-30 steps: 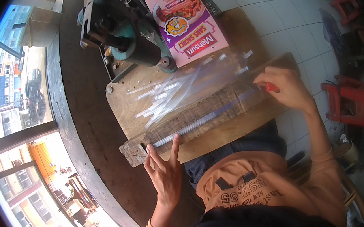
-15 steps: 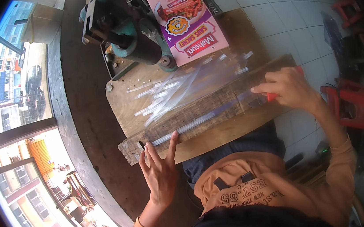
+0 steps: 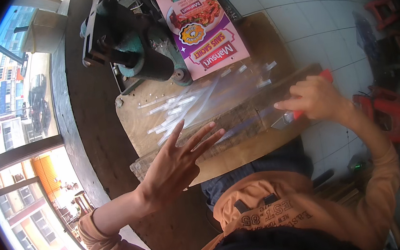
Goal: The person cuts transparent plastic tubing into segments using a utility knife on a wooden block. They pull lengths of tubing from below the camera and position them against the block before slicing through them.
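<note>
My right hand is closed round a red-handled cutter knife, whose blade sticks out below the fingers over the right part of a wooden plank. Above the plank's left half my left hand hovers with its fingers spread, holding nothing. Beneath those fingers runs a clear plastic strip along the plank, partly hidden by the hand. Several loose clear strips lie scattered on the wooden board beyond the plank.
A pink printed box panel lies at the back of the board, beside a green metal machine. Red plastic stools stand on the tiled floor to the right. On the left is a window.
My left hand has lifted off the strip's left end and swung up and right over the plank. The right hand stays nearly in place, with the knife blade now showing.
</note>
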A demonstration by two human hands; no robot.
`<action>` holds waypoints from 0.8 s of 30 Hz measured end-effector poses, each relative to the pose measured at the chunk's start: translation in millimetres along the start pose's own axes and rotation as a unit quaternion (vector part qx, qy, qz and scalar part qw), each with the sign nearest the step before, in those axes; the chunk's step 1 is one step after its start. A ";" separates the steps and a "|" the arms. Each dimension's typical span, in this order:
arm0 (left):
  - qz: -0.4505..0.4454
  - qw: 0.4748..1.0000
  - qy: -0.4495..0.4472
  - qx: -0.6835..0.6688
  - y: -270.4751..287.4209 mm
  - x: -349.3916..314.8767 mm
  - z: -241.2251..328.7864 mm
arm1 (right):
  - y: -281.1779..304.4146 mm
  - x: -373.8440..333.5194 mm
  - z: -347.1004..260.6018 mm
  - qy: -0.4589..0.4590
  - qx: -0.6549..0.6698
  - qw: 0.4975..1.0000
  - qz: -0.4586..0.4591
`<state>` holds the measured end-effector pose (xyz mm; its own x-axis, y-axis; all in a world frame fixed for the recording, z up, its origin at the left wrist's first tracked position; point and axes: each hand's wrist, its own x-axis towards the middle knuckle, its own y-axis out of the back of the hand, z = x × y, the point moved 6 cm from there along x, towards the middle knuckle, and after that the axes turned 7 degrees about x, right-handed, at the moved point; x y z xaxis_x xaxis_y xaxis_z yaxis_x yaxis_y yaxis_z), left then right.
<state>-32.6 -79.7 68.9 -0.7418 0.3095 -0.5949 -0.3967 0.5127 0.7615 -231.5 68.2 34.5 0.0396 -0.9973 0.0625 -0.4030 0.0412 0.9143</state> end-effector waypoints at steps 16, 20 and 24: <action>0.018 0.968 -0.216 0.127 23.1 37.2 12.0 | -3.1 -5.6 4.7 0.001 0.019 1.000 0.011; 0.191 0.970 -0.146 -0.019 31.9 48.2 -2.3 | -3.6 -5.8 3.8 0.006 0.009 1.000 0.014; 0.211 0.966 -0.146 0.014 30.3 48.2 -4.1 | -5.6 -5.8 4.7 0.005 0.019 1.000 0.011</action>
<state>-82.5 -52.5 64.3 -0.6484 0.7067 -0.2831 -0.0749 0.3109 0.9475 -233.8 73.5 27.1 0.0396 -0.9955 0.0857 -0.4376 0.0599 0.8972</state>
